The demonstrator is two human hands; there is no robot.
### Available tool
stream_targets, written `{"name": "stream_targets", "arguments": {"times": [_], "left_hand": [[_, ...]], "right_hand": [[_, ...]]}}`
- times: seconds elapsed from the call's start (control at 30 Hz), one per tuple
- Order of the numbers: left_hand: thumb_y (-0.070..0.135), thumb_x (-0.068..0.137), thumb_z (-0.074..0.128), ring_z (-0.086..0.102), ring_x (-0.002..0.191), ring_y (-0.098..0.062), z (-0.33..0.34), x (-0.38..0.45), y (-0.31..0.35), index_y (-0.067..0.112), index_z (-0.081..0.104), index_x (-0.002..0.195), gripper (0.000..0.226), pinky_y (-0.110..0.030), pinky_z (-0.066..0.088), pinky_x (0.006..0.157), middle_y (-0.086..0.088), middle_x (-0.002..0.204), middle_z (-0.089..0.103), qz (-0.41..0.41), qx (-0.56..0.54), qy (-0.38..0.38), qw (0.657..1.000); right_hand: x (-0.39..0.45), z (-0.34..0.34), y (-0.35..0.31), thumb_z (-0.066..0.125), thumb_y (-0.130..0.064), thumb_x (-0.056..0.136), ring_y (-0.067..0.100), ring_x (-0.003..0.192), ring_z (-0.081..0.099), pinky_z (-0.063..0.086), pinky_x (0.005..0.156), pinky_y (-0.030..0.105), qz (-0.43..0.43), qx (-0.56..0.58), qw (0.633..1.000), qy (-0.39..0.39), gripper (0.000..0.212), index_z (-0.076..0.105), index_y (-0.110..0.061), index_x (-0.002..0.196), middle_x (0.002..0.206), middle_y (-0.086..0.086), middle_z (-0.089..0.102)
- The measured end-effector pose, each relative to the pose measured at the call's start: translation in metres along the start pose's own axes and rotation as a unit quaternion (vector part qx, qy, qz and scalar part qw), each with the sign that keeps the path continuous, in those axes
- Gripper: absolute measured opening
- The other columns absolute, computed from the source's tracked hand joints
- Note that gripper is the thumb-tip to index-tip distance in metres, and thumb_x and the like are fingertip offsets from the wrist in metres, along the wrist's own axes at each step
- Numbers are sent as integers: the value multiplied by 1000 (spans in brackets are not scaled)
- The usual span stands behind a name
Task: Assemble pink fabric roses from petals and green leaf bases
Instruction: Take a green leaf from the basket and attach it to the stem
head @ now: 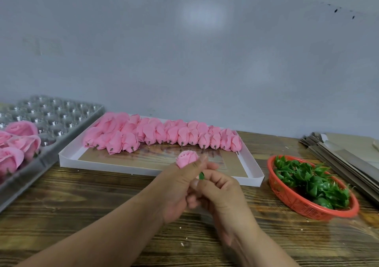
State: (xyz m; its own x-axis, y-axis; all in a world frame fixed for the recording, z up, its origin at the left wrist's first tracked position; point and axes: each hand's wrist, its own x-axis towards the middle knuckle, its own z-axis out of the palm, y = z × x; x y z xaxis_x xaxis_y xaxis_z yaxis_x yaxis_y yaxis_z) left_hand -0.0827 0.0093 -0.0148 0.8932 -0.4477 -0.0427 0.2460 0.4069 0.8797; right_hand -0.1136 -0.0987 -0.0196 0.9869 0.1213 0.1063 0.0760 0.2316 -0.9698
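Both hands together just below centre, over a wooden table (86, 197). Left hand (176, 186) curled around a pink rosebud (187, 159), bud poking out above the thumb and forefinger, pointing toward 12 o'clock. Right hand (220, 193) pressed against the left from 3 o'clock, fingers curled and pinching a small green leaf base (201, 175) just under the bud; only a sliver of green visible between the fingertips, so cannot tell whether it touches the bud's stem. At 12 o'clock from the hands, a shallow white tray (253, 177) with a double row of pink petal buds (162, 133) lined along its far edge, stems pointing toward the near side. At 3 o'clock, well apart from the hands, a red mesh basket (303, 206) heaped with green leaf bases (307, 178). At 9 to 10 o'clock, a clear plastic tray with round wells (61, 115), several finished pink roses (22, 141) seated at its left end. At 2 o'clock, behind the basket, a stack of flat grey cardboard sheets (344, 156). Pale wall (184, 51) across the whole upper half.
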Motion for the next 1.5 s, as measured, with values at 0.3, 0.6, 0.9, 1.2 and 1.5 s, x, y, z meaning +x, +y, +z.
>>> {"name": "stream_targets", "arguments": {"times": [0.3, 0.6, 0.9, 1.2, 1.5], "left_hand": [[43, 80, 59, 68, 78, -21, 3, 2, -8, 20, 77, 74, 30, -35, 56, 79, -11, 81, 71, 62, -6, -11, 998], [45, 71, 70, 46, 52, -5, -9, -1, 6, 6, 69, 105, 52, -16, 40, 46, -2, 74, 64, 36, 57, -127, 990], [53, 70, 69, 69, 77, -24, -9, 3, -1, 18, 75, 82, 37, -35, 58, 67, -16, 88, 73, 72, 80, 8, 994], [43, 92, 51, 68, 89, -24, -6, 3, -11, 27, 72, 74, 32, -43, 52, 88, -7, 85, 72, 92, 36, -39, 994], [42, 82, 54, 67, 68, -22, 3, 0, -8, 17, 61, 67, 30, -34, 57, 68, -9, 81, 71, 61, -58, 57, 995]], "right_hand": [[-3, 4, 0, 65, 14, 73, 10, 58, 54, 48, 59, 24, -141, -123, 978, 87, 27, 71, -11, 80, 58, -2, 61], [3, -3, -8, 76, 1, 62, 14, 48, 57, 51, 49, 20, 7, 57, 998, -25, 12, 69, -2, 71, 60, 11, 62], [3, -5, -1, 72, 4, 64, 22, 62, 66, 55, 58, 24, -14, 29, 999, -7, 15, 70, 1, 79, 73, 18, 68], [-1, -3, -1, 72, 12, 68, 32, 69, 58, 50, 73, 59, -92, -87, 989, 72, 15, 67, 2, 78, 74, 31, 62], [-3, 1, 9, 76, 1, 71, 11, 69, 65, 57, 67, 28, -182, -261, 941, 116, 31, 66, -26, 83, 78, 3, 68]]}}
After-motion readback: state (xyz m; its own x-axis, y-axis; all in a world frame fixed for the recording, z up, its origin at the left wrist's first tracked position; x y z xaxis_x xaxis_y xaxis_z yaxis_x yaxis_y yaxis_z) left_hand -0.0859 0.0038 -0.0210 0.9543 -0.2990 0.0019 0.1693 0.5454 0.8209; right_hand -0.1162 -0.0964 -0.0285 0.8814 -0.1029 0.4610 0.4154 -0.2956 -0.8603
